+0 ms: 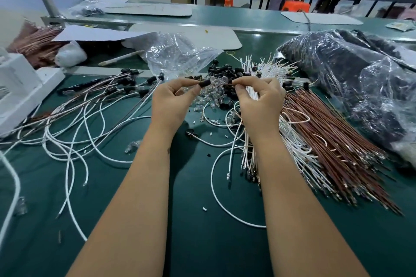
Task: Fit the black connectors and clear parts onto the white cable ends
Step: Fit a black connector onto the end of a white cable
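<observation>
Colours we see on the dark green bench (198, 243)

We see white cables (74, 139), reddish-brown wires (333, 132), black connectors (227, 72), clear glassy parts (213, 94) and an orange stool (295, 6).

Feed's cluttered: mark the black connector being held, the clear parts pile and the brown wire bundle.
black connector (204, 83), head view, its barrel.
clear parts pile (211, 94), head view, pile's middle.
brown wire bundle (333, 139), head view, mid-length.

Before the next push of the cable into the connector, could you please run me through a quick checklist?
1. Left hand pinches black connector: ok.
2. Right hand pinches a thin cable end: ok.
3. Cable end points at the connector's opening: cannot tell, too small.
4. Cable end already seated: not ok, apart from it.
5. Spare clear parts within reach, beneath the hands: ok.
6. White cable bundle close by: ok.
</observation>
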`<state>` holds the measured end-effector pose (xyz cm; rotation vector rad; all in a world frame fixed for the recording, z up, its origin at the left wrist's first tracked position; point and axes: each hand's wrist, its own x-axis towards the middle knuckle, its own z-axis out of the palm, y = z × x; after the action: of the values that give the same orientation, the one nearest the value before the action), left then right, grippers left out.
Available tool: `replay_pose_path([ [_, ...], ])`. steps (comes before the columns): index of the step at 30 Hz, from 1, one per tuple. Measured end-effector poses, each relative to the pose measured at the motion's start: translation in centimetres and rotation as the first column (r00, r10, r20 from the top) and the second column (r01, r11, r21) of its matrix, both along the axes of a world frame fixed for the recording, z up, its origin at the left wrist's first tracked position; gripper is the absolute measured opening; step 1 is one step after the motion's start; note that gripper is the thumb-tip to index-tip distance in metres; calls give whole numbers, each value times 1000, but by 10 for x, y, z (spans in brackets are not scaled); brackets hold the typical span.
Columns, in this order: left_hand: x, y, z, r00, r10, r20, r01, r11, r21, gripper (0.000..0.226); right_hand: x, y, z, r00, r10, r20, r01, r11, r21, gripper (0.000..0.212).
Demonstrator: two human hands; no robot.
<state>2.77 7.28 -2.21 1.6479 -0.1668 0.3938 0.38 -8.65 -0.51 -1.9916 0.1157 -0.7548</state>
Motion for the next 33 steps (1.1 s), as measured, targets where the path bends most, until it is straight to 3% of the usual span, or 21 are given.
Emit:
replay_pose_path([
  [4, 3, 3, -4, 999, 43, -30, -39, 991, 126, 20, 3, -1, -3, 998, -51, -33, 49, 997, -53, 17],
  [12, 3, 2, -4, 997, -57, -50, 63, 990, 126, 14, 4, 2, -7, 997, -49, -54, 35, 971, -235, 13],
  [19, 2, 3, -2, 996, -45, -72, 52, 994, 98, 12, 5, -7, -4, 995, -93, -22, 91, 994, -63, 12],
  [27, -2, -3, 0, 992, -93, -88, 104, 985, 139, 2, 6, 2, -10, 999, -18, -48, 2, 950, -313, 15],
  [33, -1, -8, 2, 998, -33, -54, 45, 971, 234, 10, 2, 6, -8, 986, 166, -6, -159, 929, -334, 36],
])
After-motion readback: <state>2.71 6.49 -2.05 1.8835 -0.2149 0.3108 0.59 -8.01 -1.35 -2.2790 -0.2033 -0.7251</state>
